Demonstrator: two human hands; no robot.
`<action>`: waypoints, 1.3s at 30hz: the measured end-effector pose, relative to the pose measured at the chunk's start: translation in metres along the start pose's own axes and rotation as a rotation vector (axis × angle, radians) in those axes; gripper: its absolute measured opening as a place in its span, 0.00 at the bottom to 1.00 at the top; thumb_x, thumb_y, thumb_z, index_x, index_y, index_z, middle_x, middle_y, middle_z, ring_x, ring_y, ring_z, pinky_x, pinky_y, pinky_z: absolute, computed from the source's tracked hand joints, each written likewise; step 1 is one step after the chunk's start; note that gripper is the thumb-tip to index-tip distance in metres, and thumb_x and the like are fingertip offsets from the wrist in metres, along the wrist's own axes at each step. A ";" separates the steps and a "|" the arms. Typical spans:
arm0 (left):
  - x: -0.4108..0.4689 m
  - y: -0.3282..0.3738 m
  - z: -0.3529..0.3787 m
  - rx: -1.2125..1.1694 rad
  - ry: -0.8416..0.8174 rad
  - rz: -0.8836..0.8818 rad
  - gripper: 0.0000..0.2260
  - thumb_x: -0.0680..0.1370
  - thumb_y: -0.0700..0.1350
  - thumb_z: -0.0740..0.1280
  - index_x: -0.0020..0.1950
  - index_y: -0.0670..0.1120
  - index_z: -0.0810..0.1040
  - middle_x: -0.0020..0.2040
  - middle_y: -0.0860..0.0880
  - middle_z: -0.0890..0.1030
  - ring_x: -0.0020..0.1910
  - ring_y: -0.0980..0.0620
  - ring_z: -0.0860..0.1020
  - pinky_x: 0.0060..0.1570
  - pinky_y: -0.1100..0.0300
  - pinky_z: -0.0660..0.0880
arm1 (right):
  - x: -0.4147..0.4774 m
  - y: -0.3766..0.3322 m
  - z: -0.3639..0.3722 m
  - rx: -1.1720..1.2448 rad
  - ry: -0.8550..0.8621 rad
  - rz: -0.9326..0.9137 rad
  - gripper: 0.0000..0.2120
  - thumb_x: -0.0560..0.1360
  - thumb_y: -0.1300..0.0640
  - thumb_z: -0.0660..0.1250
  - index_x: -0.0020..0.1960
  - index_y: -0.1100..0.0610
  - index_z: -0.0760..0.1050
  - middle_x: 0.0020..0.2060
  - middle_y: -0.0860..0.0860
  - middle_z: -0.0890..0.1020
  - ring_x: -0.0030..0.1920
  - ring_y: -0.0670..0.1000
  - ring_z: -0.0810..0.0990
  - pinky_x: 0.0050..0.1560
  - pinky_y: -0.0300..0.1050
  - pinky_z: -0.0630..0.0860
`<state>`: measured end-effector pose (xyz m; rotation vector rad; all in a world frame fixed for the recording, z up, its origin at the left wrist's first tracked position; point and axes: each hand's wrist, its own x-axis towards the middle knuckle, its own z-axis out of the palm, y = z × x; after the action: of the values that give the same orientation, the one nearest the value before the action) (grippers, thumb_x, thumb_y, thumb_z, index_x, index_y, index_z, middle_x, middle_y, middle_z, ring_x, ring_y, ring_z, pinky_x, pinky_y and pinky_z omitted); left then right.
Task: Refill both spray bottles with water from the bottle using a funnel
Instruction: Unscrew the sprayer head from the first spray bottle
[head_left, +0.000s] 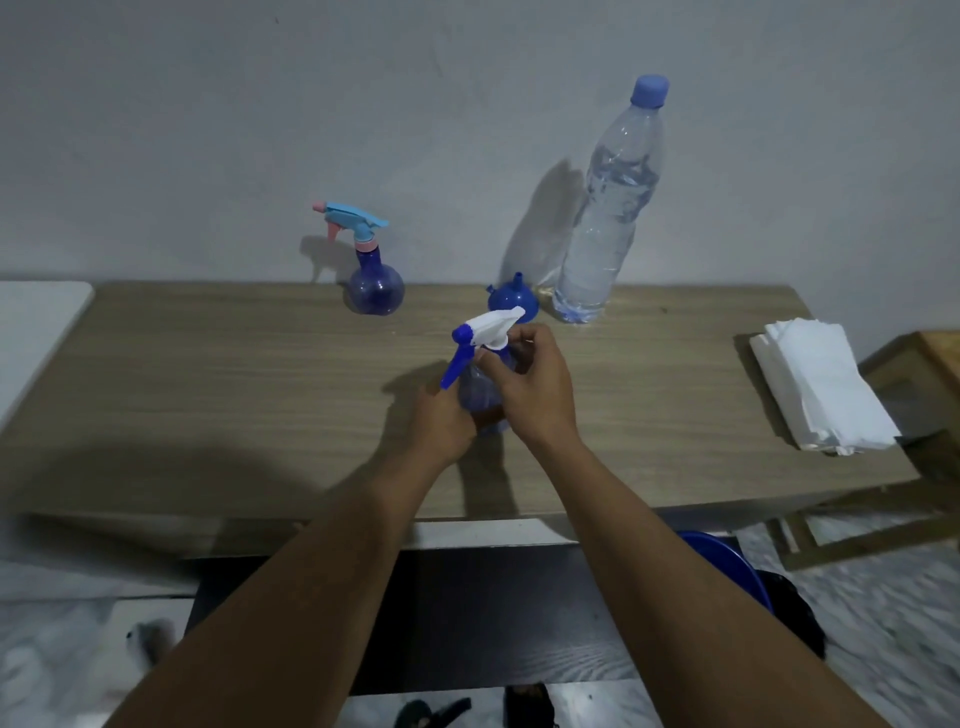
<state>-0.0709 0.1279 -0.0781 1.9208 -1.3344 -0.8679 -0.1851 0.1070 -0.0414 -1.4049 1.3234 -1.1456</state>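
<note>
"Gripping the near spray bottle (480, 387) with both hands right now, about mid-worktop (208, 395). Our left hand (441, 423) wraps the round blue body low down. Our right hand (537, 387) curls round the neck just under the white trigger head (493, 322), which is on the bottle. We can't tell if the base sits on the wood or hangs just above it, since our hands hide that bit."

"Ok, and where's the rest of our kit?"

"All at the back by the wall (208, 130). The far spray bottle (375, 286), light blue and pink head on, stands upright off to the left. The blue funnel (506, 300) sits mouth down, spout up, just behind the bottle we're holding. The water bottle (605, 228) stands just beside it on the right, blue cap (649, 91) on, water well up toward the shoulder."

"Anything else we've got on there?"

"A stack of white paper napkins (823, 384) near the right edge, well apart from the bottles. Also something blue and round (727, 561) pokes out under the worktop, too dark for us to tell what."
</note>
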 end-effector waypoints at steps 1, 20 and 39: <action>0.000 0.001 -0.001 -0.042 -0.002 -0.004 0.10 0.77 0.39 0.70 0.57 0.42 0.78 0.49 0.44 0.83 0.41 0.53 0.78 0.31 0.71 0.68 | 0.001 0.001 0.000 -0.015 -0.007 -0.010 0.13 0.74 0.56 0.74 0.57 0.54 0.76 0.51 0.46 0.84 0.53 0.45 0.82 0.57 0.50 0.80; -0.002 0.002 -0.009 -0.170 -0.061 0.135 0.28 0.71 0.39 0.77 0.69 0.49 0.73 0.51 0.52 0.80 0.46 0.55 0.78 0.37 0.80 0.69 | 0.006 0.006 0.000 -0.093 0.003 -0.050 0.12 0.75 0.58 0.73 0.56 0.54 0.74 0.47 0.41 0.82 0.50 0.41 0.81 0.55 0.46 0.80; 0.004 0.001 -0.008 -0.374 -0.153 0.034 0.26 0.69 0.43 0.78 0.66 0.50 0.75 0.54 0.49 0.83 0.52 0.48 0.83 0.46 0.54 0.83 | 0.004 0.004 0.002 -0.207 -0.058 -0.122 0.13 0.78 0.55 0.69 0.60 0.52 0.69 0.49 0.35 0.78 0.48 0.32 0.78 0.45 0.27 0.72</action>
<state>-0.0643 0.1252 -0.0734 1.5650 -1.1861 -1.1745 -0.1842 0.1028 -0.0458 -1.6761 1.3617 -1.0613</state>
